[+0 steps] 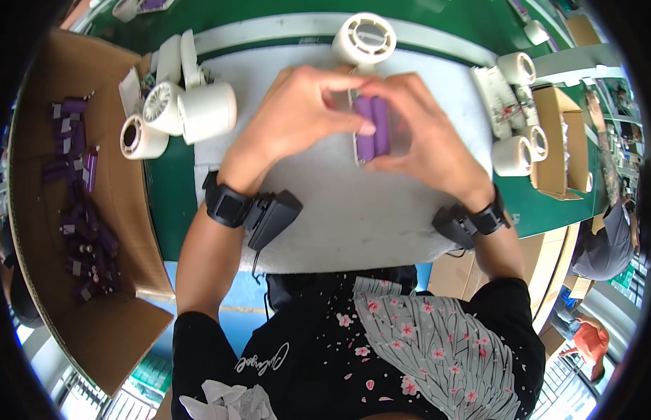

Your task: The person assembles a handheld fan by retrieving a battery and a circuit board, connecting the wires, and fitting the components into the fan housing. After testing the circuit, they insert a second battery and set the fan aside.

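A pair of purple cylindrical battery cells (380, 126) lies lengthwise in the open white handle of a device whose round, slotted white head (365, 39) points away from me. My left hand (297, 115) is closed at the handle's left side, its thumb pressed on the cells. From the right, my right hand (427, 133) curls round the same piece, with the thumb near its lower end and fingers over its upper end. Fingers cover part of the handle. A grey-white mat (332, 210) lies under both hands.
At left stands a deep cardboard box (140, 231) with several purple battery packs (80, 161). Round white housings (206, 112) stand beside it. More opened white housings (511, 154) and a small cardboard box (560, 168) are at right. People (591, 343) appear at far right.
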Tool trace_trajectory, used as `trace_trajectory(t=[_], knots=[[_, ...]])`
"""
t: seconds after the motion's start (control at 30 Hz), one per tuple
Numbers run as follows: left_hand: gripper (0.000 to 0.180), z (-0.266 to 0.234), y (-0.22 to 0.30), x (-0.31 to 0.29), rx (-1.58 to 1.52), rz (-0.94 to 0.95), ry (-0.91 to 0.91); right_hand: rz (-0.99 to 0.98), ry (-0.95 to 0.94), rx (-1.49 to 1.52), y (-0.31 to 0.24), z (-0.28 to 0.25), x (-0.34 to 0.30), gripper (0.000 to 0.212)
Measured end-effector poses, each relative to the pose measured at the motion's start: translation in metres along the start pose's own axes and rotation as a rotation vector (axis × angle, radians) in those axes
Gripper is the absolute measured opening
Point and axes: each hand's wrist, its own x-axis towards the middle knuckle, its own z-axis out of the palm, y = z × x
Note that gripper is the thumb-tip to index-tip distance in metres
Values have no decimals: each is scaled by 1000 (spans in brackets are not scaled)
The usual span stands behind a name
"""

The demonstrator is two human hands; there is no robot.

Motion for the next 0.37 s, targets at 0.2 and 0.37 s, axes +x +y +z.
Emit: trace_trajectory(t=[0.2,0.37], knots=[[52,-1,6,-3,-4,-77,-29,-39,-14,16,7,3,-5,75],[52,-1,1,1,6,-24,-22,-34,-29,-72,3,0,-9,78]])
